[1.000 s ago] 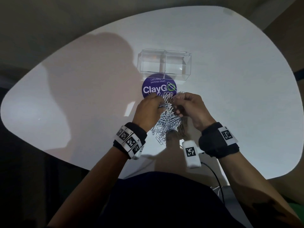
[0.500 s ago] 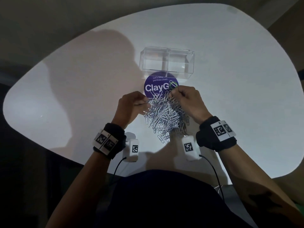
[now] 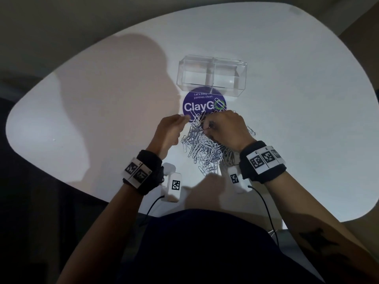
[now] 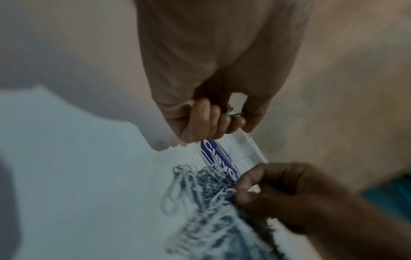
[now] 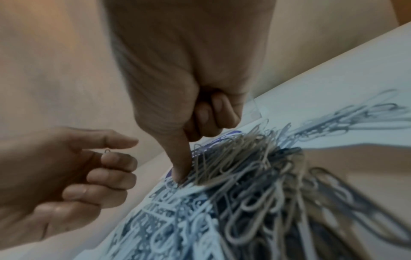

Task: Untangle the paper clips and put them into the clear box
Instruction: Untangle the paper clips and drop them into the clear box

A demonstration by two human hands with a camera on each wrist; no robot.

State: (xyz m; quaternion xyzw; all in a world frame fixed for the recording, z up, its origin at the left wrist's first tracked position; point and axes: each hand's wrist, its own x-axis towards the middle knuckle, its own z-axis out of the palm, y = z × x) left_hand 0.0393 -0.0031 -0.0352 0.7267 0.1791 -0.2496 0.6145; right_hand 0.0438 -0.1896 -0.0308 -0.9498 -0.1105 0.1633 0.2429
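Note:
A tangled heap of silver paper clips (image 3: 203, 148) lies on the white table (image 3: 297, 99), partly over a purple round sticker (image 3: 202, 104). The clear box (image 3: 212, 75) stands just behind the sticker, and I see nothing in it. My left hand (image 3: 185, 119) hovers at the heap's upper left edge, fingers curled, and pinches a single paper clip (image 4: 233, 112); that clip also shows as the small paper clip (image 5: 108, 151). My right hand (image 3: 207, 129) sits on top of the heap. Its thumb (image 5: 181, 158) digs into the clips and its fingers curl round a bunch of them.
A few stray clips (image 3: 251, 131) lie right of the heap, behind my right wrist. White camera units (image 3: 174, 185) with cables hang under both wrists near the table's front edge. Bare table spreads left and right of the hands.
One second ago both hands met at the heap's top. The left hand then pulled away to the left and has now come back a little. The right hand has shifted slightly left onto the heap.

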